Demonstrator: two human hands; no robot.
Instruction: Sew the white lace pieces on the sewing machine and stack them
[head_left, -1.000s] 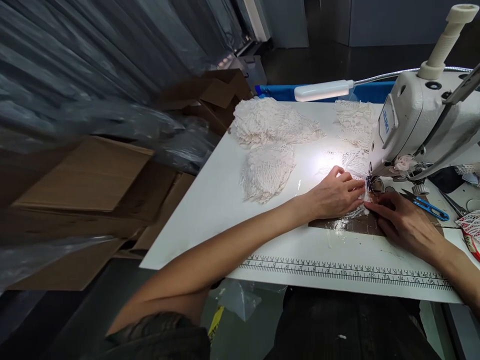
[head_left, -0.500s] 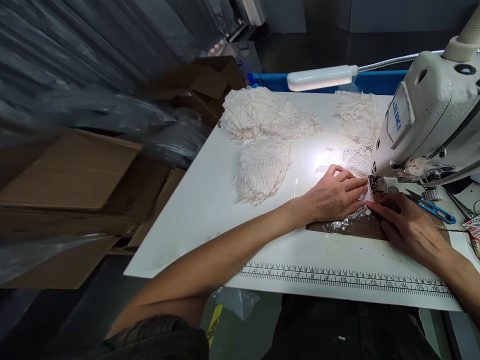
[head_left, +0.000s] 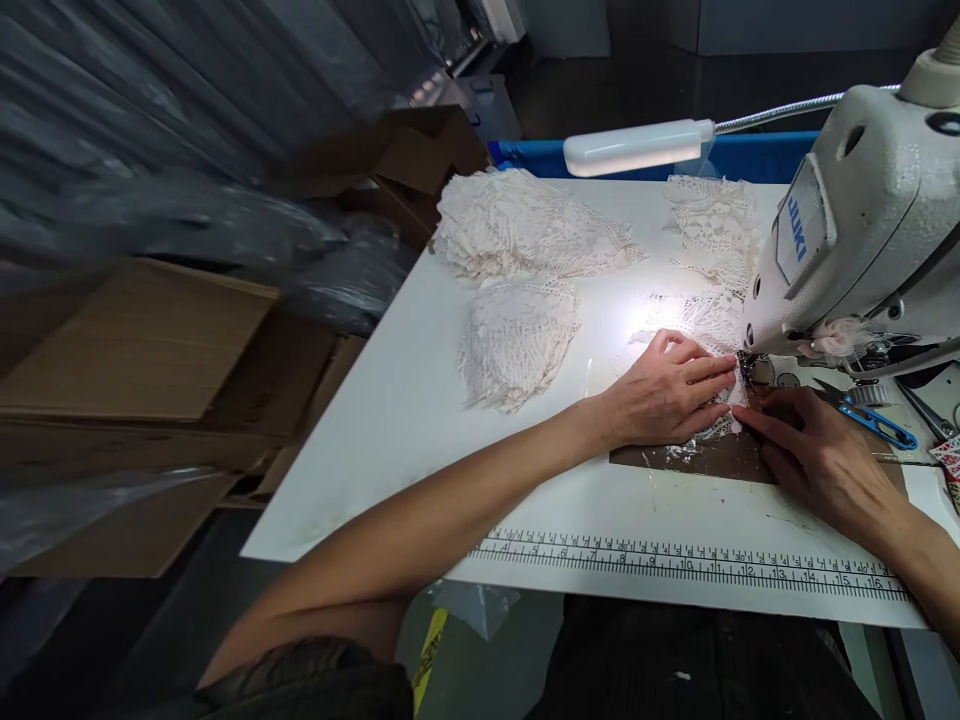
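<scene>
A white lace piece (head_left: 721, 424) lies under the needle area of the white sewing machine (head_left: 847, 220). My left hand (head_left: 667, 390) rests flat on this lace, its fingers stretched toward the presser foot (head_left: 744, 365). Beside it, my right hand (head_left: 810, 445) has its fingertips at the near right edge of the lace, apparently pinching it; the thumb tip is hidden. Blue thread snips (head_left: 876, 424) lie just right of my right hand. A brown plate (head_left: 697, 462) on the table shows beneath the lace and both hands.
Two heaps of white lace, a larger pile (head_left: 517, 225) and a smaller pile (head_left: 519, 345), sit left. More lace (head_left: 716, 225) lies behind the machine head. A lamp (head_left: 637, 148) hangs over the table. A ruler strip (head_left: 690, 568) runs along the front edge. Cardboard boxes (head_left: 135, 340) stand left.
The view has shifted slightly. My hands and the lace stay in nearly the same place at the machine, with no clear movement between them.
</scene>
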